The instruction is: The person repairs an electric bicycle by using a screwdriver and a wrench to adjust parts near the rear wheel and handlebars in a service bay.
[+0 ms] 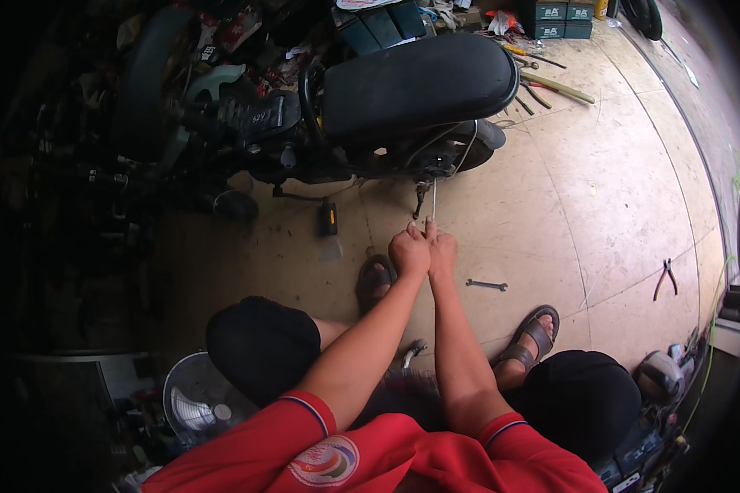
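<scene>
An electric scooter [419, 82] with a long black seat stands in front of me. My two hands are side by side just below its rear wheel [474, 152]. A thin, straight metal rod [434, 197] runs from the wheel hub down to my fingers. My right hand [442, 248] is closed around the rod's near end. Pressed against it, my left hand [409, 251] is also closed; what its fingers hold is hidden. Just beyond the left fingertips hangs a dark stand leg [421, 200].
An open-end wrench [487, 285] lies right of my forearms, with pliers [665, 279] farther right. A hammer [557, 87] and other tools lie behind the seat. A yellow-black box-shaped item [327, 218] is on the floor. A fan [207, 394] stands near my left knee.
</scene>
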`<state>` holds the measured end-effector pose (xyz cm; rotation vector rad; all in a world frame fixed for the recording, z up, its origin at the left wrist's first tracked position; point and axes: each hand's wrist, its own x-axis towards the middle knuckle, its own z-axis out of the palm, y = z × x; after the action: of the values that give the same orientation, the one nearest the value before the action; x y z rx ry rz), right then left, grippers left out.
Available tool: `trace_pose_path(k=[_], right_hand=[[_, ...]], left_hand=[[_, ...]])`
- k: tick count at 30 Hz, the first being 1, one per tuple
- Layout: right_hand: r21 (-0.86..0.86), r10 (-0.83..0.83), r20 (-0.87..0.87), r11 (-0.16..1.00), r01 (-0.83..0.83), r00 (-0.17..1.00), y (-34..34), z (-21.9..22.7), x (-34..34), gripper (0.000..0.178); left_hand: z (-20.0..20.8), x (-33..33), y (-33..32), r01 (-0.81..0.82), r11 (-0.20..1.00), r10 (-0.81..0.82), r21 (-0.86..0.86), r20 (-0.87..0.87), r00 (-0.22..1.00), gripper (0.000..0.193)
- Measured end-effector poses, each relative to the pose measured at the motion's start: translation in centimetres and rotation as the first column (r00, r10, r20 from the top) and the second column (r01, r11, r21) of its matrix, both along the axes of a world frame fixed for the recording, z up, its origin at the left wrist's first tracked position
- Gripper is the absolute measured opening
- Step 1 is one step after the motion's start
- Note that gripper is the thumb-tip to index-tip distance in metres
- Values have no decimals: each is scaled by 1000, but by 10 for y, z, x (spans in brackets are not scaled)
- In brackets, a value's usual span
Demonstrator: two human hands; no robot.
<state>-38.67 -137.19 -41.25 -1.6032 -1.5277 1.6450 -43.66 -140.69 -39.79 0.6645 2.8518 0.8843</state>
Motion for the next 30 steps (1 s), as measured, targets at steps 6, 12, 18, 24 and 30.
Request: trace_pose_path(k=[6, 12, 18, 24, 30], right_hand=[[243, 54, 441, 954, -177, 896, 23, 24, 21, 52], [136, 340, 386, 898, -418, 858, 8, 35, -17, 36], [-180, 198, -204, 955, -235, 959, 70, 14, 19, 29], [-230, 184, -270, 941, -248, 945, 65, 11, 4, 28], [-216, 225, -203, 939, -268, 953, 73, 6, 3, 26]], left_hand=[[-84, -23, 7, -466, 880, 37, 94, 964, 265, 47], [-184, -46, -46, -568, 593, -680, 571, 732, 26, 30], [-88, 26, -28, -235, 955, -49, 183, 875, 481, 24], [-31, 57, -38, -84, 930, -104, 358, 475, 874, 31], [-18, 68, -12, -706, 626, -275, 331, 941, 197, 47]])
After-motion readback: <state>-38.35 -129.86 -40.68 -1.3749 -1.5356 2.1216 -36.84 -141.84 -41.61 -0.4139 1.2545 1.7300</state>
